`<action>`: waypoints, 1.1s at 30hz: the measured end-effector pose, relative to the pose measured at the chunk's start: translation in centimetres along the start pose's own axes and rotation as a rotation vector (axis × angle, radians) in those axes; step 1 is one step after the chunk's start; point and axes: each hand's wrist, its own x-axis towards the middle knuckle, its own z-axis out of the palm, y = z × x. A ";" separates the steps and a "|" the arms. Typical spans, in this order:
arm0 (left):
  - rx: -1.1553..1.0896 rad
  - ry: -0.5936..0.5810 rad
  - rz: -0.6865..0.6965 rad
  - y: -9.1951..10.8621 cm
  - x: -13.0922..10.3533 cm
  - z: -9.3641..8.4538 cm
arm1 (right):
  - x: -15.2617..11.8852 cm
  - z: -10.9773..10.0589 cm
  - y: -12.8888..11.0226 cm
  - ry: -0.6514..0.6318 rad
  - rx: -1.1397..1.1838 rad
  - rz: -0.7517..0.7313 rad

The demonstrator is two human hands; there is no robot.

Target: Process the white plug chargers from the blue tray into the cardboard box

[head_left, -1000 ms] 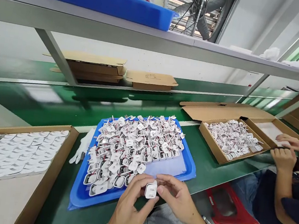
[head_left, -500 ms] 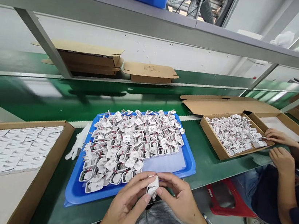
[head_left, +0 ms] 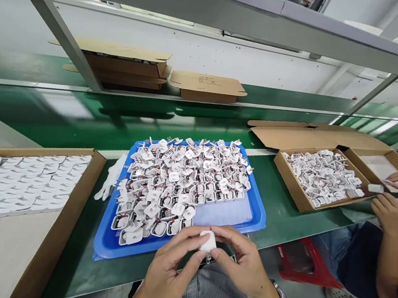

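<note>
A small white plug adapter [head_left: 208, 241] with metal prongs pointing down toward me is held between both hands, just in front of the blue tray. The fingers and thumb of my left hand [head_left: 179, 259] pinch its left side. On the other side, my right hand [head_left: 239, 262] grips it with the thumb low by the prongs and the fingers along the top. Beyond them, the blue tray [head_left: 101, 241] holds many open white plug housings [head_left: 159, 227] with red and dark wires and loose pronged covers. A pale sheet [head_left: 227, 214] shows at the tray's right front.
At the left, a cardboard box [head_left: 69, 210] holds rows of white plug adapters. A white glove [head_left: 111, 176] lies beside the tray. On the right, another cardboard box [head_left: 292, 188] contains plug parts, near a co-worker's hands [head_left: 392, 213]. A shelf beam [head_left: 202, 15] crosses overhead.
The plug adapter has turned in my hands, showing more of its smooth white face. My view has tilted down slightly. The co-worker's far hand has moved right and holds a white piece.
</note>
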 end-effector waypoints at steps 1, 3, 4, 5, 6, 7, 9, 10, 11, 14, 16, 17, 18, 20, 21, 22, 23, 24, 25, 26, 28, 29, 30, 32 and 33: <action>0.003 0.009 0.013 -0.1 -0.1 0.1 | 0.0 0.0 0.1 0.001 -0.012 -0.003; -0.001 0.029 0.029 -0.3 -0.4 0.2 | -0.1 0.1 0.3 0.001 -0.008 0.016; -0.007 0.041 0.029 -0.4 -0.5 0.3 | -0.1 0.2 0.5 -0.004 0.007 0.037; -0.013 0.053 0.025 -0.5 -0.7 0.5 | -0.2 0.2 0.6 -0.013 0.025 0.058; -0.019 0.061 0.015 -0.7 -0.8 0.6 | -0.2 0.3 0.8 -0.022 0.043 0.076; -0.023 0.066 0.001 -0.8 -1.0 0.7 | -0.2 0.3 0.9 -0.033 0.055 0.091; -0.035 0.070 -0.021 -0.9 -1.1 0.8 | -0.2 0.4 0.9 -0.052 0.065 0.101; -0.046 0.073 -0.028 -1.0 -1.1 0.8 | -0.2 0.4 0.9 -0.061 0.065 0.102; -0.062 0.076 -0.036 -1.0 -1.0 0.7 | -0.1 0.4 0.8 -0.067 0.063 0.102; -0.135 0.097 -0.061 -1.0 -0.7 0.5 | 0.0 0.6 0.5 -0.083 0.057 0.099; -0.170 0.112 -0.079 -1.0 -0.6 0.4 | 0.1 0.7 0.4 -0.088 0.062 0.092; -0.180 0.120 -0.083 -0.9 -0.5 0.3 | 0.1 0.7 0.4 -0.088 0.068 0.088; -0.183 0.123 -0.080 -0.9 -0.5 0.3 | 0.2 0.7 0.4 -0.087 0.072 0.085; -0.165 0.114 -0.065 -0.8 -0.6 0.3 | 0.2 0.7 0.3 -0.083 0.066 0.083; -0.146 0.108 -0.054 -0.7 -0.7 0.3 | 0.2 0.6 0.3 -0.084 0.060 0.085; -0.126 0.103 -0.041 -0.7 -0.8 0.3 | 0.2 0.6 0.2 -0.087 0.049 0.083; -0.108 0.103 -0.026 -0.6 -0.9 0.4 | 0.2 0.6 0.1 -0.089 0.035 0.077; -0.098 0.112 -0.011 -0.6 -1.0 0.4 | 0.2 0.5 -0.1 -0.091 0.020 0.066; -0.095 0.124 0.000 -0.6 -1.1 0.4 | 0.2 0.5 -0.2 -0.092 0.009 0.054; -0.101 0.134 0.007 -0.7 -1.2 0.5 | 0.2 0.6 -0.2 -0.090 0.003 0.050; -0.146 0.141 -0.007 -0.8 -1.2 0.6 | 0.2 0.7 -0.1 -0.080 0.001 0.068; -0.180 0.137 -0.030 -0.9 -1.2 0.6 | 0.3 0.7 0.0 -0.071 0.002 0.088; -0.217 0.128 -0.059 -1.0 -1.2 0.7 | 0.3 0.8 0.2 -0.059 0.001 0.108; -0.279 0.112 -0.129 -0.9 -1.1 0.7 | 0.3 0.8 0.6 -0.044 0.004 0.135; -0.298 0.107 -0.167 -0.9 -1.0 0.6 | 0.3 0.8 0.8 -0.045 0.014 0.143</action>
